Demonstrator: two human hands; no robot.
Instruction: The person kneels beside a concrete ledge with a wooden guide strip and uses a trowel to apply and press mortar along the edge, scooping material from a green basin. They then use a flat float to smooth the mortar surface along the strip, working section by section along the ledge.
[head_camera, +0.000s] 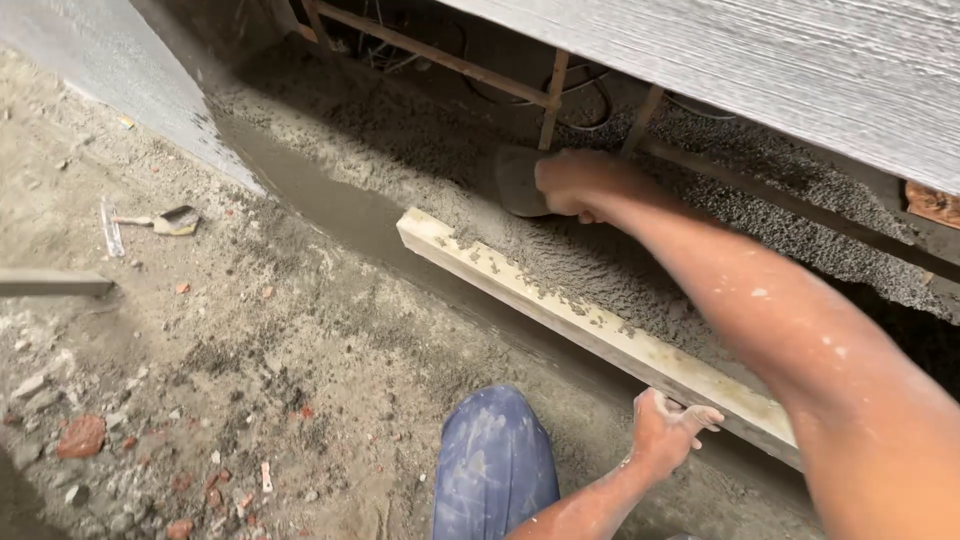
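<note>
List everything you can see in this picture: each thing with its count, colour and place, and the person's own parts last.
Wooden batten: one, pale, along the wet mortar's edge.
Wet mortar: grey, behind the batten.
Trowel: one, grey, on the mortar.
Second trowel: one, grey, on the floor, left.
Brick piece: one, red, lower left.
Knee: one, blue trousers, bottom centre.
Left hand: grip on the batten.
Right hand: grip on the trowel.
</note>
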